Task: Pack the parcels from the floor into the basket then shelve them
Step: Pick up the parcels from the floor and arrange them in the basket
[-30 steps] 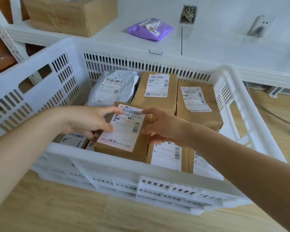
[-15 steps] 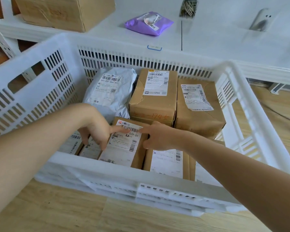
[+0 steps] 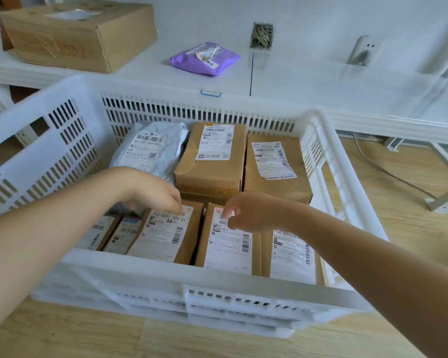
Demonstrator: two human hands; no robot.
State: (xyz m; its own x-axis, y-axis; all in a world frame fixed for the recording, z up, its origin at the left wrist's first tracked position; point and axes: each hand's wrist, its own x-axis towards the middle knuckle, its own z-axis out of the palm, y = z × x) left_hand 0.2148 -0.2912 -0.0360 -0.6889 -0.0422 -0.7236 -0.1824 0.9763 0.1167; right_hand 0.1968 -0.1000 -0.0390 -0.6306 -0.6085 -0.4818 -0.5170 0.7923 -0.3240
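The white shelf [image 3: 308,81] spans the background and carries a large cardboard box [image 3: 80,34] at left and a purple mailer [image 3: 204,59] near the middle. The white slatted basket [image 3: 166,275] stands on the wooden floor [image 3: 398,197] in front of it. Inside, a grey poly mailer [image 3: 153,148] and two brown boxes [image 3: 212,153] fill the back row; labelled flat parcels [image 3: 166,233] stand on edge along the front wall. The left hand [image 3: 155,192] hangs over the centre parcel, fingers curled downward and touching its top edge; whether they grasp it cannot be told. The right hand [image 3: 251,211] hovers over the neighbouring parcel [image 3: 228,239], fingers loosely curled, holding nothing.
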